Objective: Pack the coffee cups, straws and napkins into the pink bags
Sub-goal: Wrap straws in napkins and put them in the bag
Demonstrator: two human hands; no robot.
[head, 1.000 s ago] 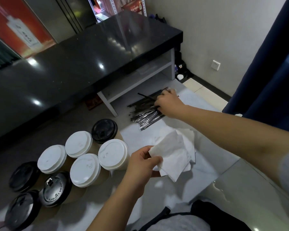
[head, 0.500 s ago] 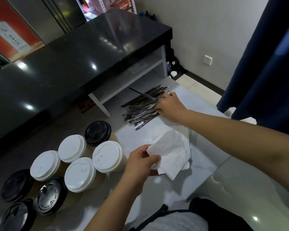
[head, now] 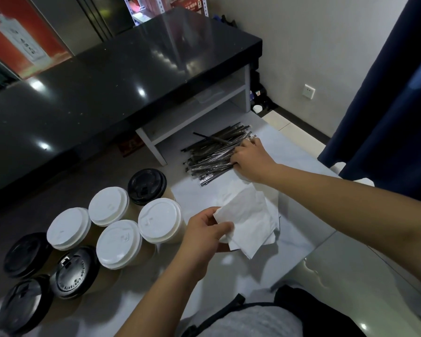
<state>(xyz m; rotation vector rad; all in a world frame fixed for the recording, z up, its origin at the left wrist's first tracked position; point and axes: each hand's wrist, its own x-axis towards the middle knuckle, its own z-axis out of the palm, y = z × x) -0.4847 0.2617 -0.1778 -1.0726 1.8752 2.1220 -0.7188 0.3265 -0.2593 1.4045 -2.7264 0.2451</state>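
Your left hand [head: 206, 233] pinches a white napkin [head: 249, 227] by its corner, lifted off the stack just beside it, seemingly ready for bagging; your right hand [head: 252, 158] reaches ahead onto the pile of straws [head: 214, 152], fingers curled among them, whether one is gripped you cannot tell; lidded cups [head: 159, 220] cluster left of your left hand; no pink bag shows.

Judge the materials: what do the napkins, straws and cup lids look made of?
Napkins: soft white tissue paper, matte and creased. Straws: dark, probably plastic, in glossy clear wrappers that glint. White lids and black lids: moulded plastic, embossed, with slight sheen.
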